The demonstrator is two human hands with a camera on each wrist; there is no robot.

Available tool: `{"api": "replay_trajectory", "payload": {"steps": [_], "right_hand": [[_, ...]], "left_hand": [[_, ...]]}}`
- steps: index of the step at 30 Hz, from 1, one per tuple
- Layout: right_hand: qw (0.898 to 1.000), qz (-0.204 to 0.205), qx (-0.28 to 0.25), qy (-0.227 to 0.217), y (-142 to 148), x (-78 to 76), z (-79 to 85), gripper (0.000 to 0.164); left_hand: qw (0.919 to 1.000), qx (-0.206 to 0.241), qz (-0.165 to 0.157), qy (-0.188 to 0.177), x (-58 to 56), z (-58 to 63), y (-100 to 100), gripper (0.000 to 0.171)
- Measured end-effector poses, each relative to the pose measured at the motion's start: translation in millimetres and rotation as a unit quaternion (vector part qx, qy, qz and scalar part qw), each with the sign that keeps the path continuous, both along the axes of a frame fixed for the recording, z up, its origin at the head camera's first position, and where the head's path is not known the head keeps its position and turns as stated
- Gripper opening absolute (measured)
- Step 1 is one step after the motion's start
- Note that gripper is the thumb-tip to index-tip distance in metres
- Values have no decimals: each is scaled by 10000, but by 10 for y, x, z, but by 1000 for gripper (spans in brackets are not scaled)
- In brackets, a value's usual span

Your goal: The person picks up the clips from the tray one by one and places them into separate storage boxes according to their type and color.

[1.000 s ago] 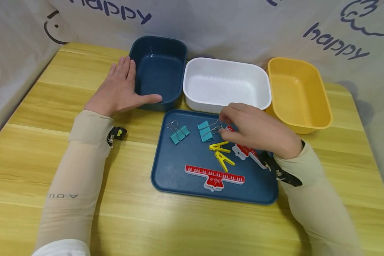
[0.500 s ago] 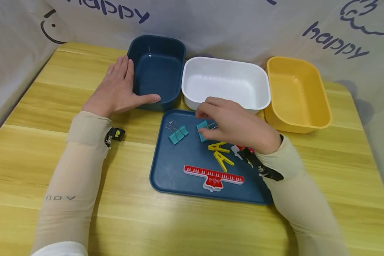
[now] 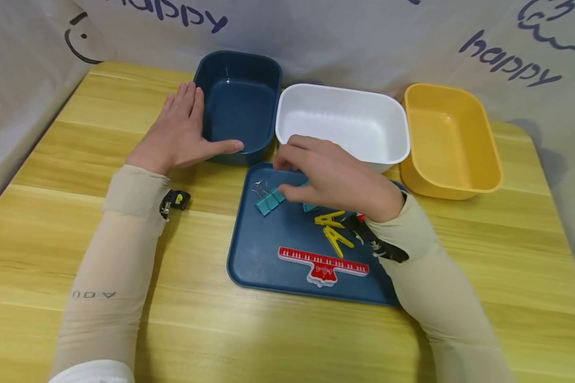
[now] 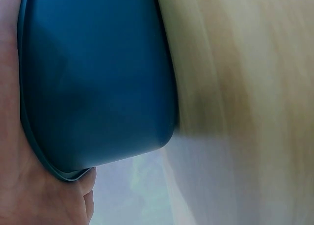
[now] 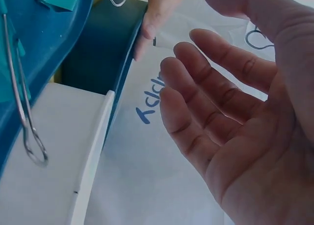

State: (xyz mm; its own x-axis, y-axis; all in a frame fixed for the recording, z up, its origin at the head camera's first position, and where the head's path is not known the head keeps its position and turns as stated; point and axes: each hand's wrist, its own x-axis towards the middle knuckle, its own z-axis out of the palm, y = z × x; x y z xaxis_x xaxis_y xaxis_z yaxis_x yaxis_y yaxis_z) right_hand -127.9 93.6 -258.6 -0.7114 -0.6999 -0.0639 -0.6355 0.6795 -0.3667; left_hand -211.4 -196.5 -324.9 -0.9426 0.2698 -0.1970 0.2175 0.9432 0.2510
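Note:
My left hand (image 3: 172, 133) rests on the left rim of a dark blue bin (image 3: 241, 109), fingers straight and thumb over the near rim. In the left wrist view the hand lies along the bin's (image 4: 103, 77) edge. My right hand (image 3: 333, 178) hovers above the tray, fingers loosely bent and apart, holding nothing. Just left of its thumb lies a teal binder clip (image 3: 270, 202). A second teal binder clip (image 3: 309, 207) is mostly hidden under the hand. Two yellow clothespins (image 3: 337, 242) and a red-and-white piano-pattern clip (image 3: 323, 265) lie nearer me.
The clips lie on a dark blue tray (image 3: 263, 260) on a wooden table (image 3: 182, 330). Behind it stand a white bin (image 3: 350, 122) and a yellow bin (image 3: 450, 138). Another red clip (image 3: 361, 217) is almost covered by the right wrist strap. A white sheet with writing hangs behind.
My right hand has moved left across the tray, from beside the right binder clip towards the left one. It now covers more of the right clip. My left hand stays on the bin.

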Motion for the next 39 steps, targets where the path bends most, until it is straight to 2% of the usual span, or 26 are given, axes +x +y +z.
{"api": "replay_trajectory", "payload": {"steps": [11, 18, 25, 31, 39], "right_hand": [[9996, 108, 47, -269, -87, -71, -85, 34], [9991, 254, 186, -277, -184, -134, -34, 34], [9934, 469, 791, -690, -285, -220, 25, 39], [9853, 559, 1159, -1128, -393, -297, -23, 42], [9748, 932, 1655, -1167, -564, -335, -18, 48]], "left_hand": [[10000, -1, -1, 35, 0, -1, -12, 138], [10000, -17, -3, 48, 11, 2, -30, 138], [10000, 8, -53, 33, 10, 7, -1, 137], [10000, -23, -34, 9, 5, -15, 8, 137], [9999, -90, -47, 7, 14, -4, -18, 138]]}}
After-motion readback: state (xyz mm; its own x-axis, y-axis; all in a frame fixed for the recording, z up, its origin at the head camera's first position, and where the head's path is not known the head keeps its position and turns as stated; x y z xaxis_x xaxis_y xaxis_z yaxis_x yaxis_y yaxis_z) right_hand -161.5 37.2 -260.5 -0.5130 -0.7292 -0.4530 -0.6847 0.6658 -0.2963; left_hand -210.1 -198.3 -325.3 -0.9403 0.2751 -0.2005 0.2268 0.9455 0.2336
